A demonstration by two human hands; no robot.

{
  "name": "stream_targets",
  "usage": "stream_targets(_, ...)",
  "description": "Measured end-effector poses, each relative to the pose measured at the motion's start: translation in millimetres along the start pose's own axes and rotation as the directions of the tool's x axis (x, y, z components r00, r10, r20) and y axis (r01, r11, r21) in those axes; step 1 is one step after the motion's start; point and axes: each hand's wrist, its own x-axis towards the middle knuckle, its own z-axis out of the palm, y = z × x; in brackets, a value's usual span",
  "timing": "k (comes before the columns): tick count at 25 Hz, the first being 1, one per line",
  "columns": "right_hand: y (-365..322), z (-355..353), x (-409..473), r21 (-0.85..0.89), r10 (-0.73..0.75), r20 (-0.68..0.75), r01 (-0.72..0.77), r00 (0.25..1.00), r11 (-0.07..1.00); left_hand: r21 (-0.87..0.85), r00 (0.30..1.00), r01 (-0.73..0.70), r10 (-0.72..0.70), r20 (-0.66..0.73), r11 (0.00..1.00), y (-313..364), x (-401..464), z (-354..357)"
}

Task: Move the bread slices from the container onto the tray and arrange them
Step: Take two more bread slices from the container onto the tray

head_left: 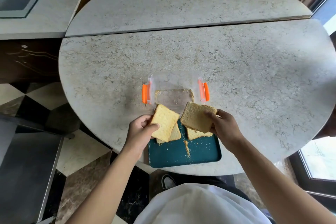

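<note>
Marble table (200,51) fills the frame. At lower centre my left hand (140,132) grips one bread slice (164,123), my right hand (225,127) another (196,117), both above the tray (181,156); the container (174,94) looks empty. I should lay them flat on bare green, edges aligned.

Four bread slices show: one held slice at centre left (164,122), one held slice at centre right (197,116), and two lying on the tray, a left one (175,134) and a right one (197,134). One teal tray (183,156). One clear container (174,94) with two orange clips, left (145,93) and right (205,91). Two hands, left (141,130) and right (224,126).
</note>
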Motion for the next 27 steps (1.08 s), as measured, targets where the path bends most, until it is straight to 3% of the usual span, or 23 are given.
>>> stream_targets(6,51.1,-13.2,-21.6,-0.099,0.116,-0.093,-0.125,0.989,0.987,0.138,0.981,0.186,-0.192,0.033,0.973,-55.8,-7.2,-0.7)
stream_targets(12,75.5,-23.1,-24.7,-0.109,0.189,-0.083,-0.197,0.978,0.974,0.189,0.968,0.244,-0.251,0.011,0.951,-76.5,-4.2,3.3)
stream_targets(18,83.3,-32.7,-7.9,-0.265,0.234,-0.058,-0.241,0.971,0.934,0.237,0.942,0.331,-0.336,-0.022,0.913,-89.4,-2.2,11.9)
stream_targets(21,81.1,-38.7,-4.9,-0.410,0.184,-0.054,-0.189,0.982,0.892,0.292,0.942,0.333,-0.333,-0.049,0.897,-96.0,-1.9,14.0)
stream_targets(24,80.0,-44.1,-6.0,-0.620,0.079,-0.035,-0.084,0.996,0.780,0.346,0.948,0.317,-0.307,-0.087,0.883,-98.4,-0.9,16.2)
stream_targets(27,76.4,-49.5,-5.6,-0.719,-0.018,0.022,0.028,1.000,0.695,0.380,0.948,0.316,-0.281,-0.146,0.869,-95.8,2.0,19.8)
